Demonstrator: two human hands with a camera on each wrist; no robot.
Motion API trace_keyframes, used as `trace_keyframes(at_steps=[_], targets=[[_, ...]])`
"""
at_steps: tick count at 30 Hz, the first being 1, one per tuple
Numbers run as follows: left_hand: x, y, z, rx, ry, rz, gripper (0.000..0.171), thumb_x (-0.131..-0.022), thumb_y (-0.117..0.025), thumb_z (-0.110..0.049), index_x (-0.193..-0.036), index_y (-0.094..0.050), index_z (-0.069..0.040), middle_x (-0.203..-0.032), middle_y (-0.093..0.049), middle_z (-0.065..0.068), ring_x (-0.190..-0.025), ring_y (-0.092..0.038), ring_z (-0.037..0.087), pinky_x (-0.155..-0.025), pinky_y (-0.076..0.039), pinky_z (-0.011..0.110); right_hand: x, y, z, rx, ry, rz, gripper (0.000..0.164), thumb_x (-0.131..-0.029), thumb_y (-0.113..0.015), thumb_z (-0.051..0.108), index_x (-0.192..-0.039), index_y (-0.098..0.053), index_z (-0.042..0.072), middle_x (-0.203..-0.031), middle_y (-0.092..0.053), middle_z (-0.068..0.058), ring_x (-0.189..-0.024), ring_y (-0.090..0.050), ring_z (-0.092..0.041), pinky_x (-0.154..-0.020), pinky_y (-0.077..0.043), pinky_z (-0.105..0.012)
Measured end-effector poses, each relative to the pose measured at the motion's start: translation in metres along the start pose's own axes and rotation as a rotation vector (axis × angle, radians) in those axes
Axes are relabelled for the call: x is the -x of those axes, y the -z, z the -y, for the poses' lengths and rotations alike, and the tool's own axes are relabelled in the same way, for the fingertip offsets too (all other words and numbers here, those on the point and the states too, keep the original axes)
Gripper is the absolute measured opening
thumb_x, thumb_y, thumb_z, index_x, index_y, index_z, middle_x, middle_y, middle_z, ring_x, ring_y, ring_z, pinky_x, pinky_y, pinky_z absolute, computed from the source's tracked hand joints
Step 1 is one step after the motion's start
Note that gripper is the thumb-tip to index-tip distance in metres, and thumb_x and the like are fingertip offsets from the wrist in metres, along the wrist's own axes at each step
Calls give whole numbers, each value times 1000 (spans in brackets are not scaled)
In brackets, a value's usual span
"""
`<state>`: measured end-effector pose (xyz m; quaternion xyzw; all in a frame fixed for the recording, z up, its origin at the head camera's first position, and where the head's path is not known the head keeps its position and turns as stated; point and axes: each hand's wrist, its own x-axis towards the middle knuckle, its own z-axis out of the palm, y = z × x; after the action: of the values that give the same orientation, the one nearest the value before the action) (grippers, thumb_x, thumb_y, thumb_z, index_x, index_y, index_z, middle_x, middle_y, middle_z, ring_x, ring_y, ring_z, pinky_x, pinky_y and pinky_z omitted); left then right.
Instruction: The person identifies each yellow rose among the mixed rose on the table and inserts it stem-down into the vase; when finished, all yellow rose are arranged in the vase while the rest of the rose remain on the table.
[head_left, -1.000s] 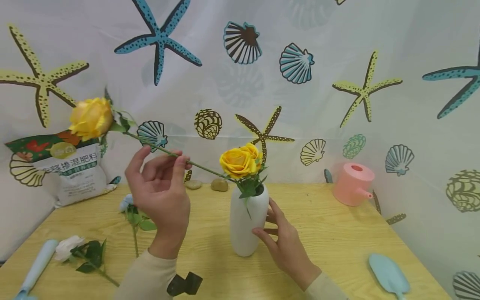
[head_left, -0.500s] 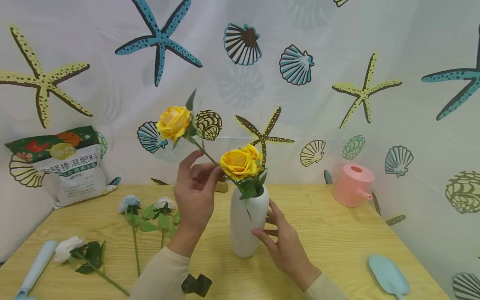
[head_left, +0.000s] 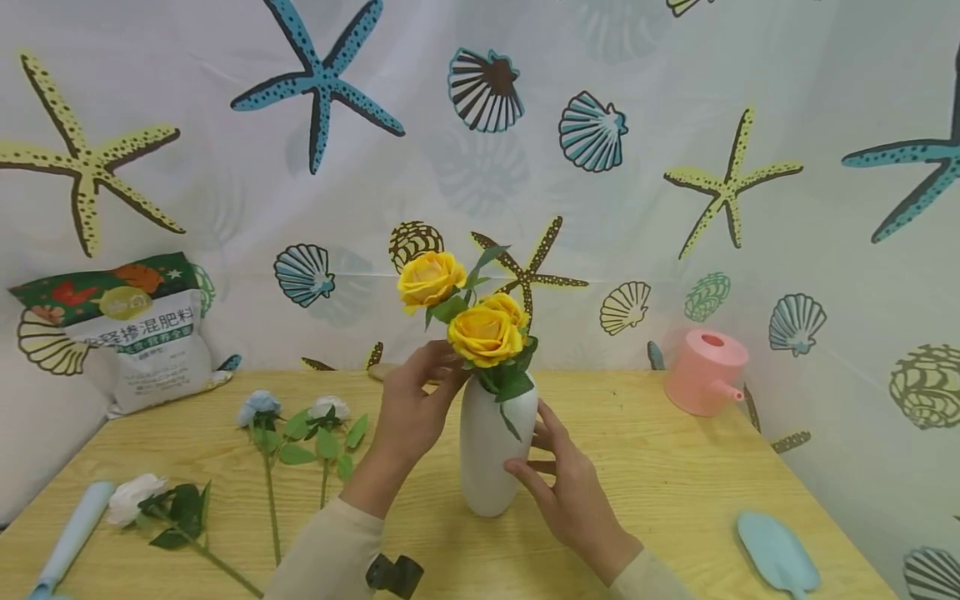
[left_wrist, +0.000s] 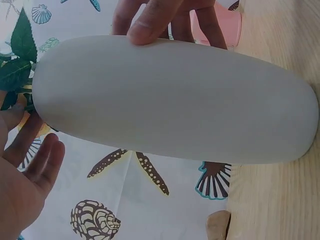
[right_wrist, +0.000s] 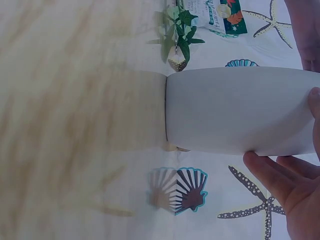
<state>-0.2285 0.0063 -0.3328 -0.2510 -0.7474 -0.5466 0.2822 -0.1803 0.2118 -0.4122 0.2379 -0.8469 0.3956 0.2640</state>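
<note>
A white vase (head_left: 491,458) stands upright on the wooden table, with yellow roses (head_left: 486,335) and green leaves at its mouth. My left hand (head_left: 412,408) pinches the stem of another yellow rose (head_left: 431,281) beside the vase's rim; its bloom leans left above the others. The flowers partly hide those fingertips in the head view. In the left wrist view, the left fingers (left_wrist: 47,162) are by the leaves (left_wrist: 17,75) at the mouth. My right hand (head_left: 577,492) holds the vase from the right, thumb in front and fingers behind, also seen gripping its wall (right_wrist: 235,110) in the right wrist view.
Left on the table lie a white rose (head_left: 135,498), a blue rose (head_left: 259,407), another white flower (head_left: 328,407) and a pale blue-handled tool (head_left: 78,533). A fertilizer bag (head_left: 157,350) stands behind. Rightward are a pink watering can (head_left: 705,371) and blue scoop (head_left: 778,550).
My left hand has brought the yellow rose rightward to the vase, and its stem has swung from slanting to steeper, the bloom now beside the other roses. My right hand keeps its hold.
</note>
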Motion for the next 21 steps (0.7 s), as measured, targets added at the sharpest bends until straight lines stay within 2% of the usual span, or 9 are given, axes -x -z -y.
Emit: trace_keyframes(at_steps=[6,14,18,21], targets=[[1,-1,-4,-5,52,30,19,-91,-71,-2,-110,-73,-3,-112,-67,12,-103,-60,28,-85,-60,44,-1,4,1,3,-22,19,86,-89,-76,12,-158,-26,13,-130,-65,-21,-111,-70,-33,-78,-63,-32],[1,-5,-7,6,172,65,20,-91,-73,-5,-111,-74,-3,-114,-68,13,-109,-60,30,-85,-59,47,-1,6,0,13,-57,26,87,-88,-76,12,-159,-25,18,-134,-63,-19,-112,-70,-31,-79,-63,-31],[6,-1,-4,-5,229,71,25,-91,-75,-11,-114,-71,-4,-117,-68,11,-109,-63,29,-86,-59,45,1,5,0,14,-77,29,87,-89,-76,13,-159,-25,19,-135,-63,-18,-112,-70,-30,-80,-62,-28],[11,6,1,-21,240,67,26,-92,-74,-13,-116,-69,-5,-116,-70,9,-108,-65,28,-85,-58,42,2,5,1,14,-92,32,86,-89,-76,14,-159,-26,19,-134,-64,-17,-112,-70,-29,-81,-61,-25]])
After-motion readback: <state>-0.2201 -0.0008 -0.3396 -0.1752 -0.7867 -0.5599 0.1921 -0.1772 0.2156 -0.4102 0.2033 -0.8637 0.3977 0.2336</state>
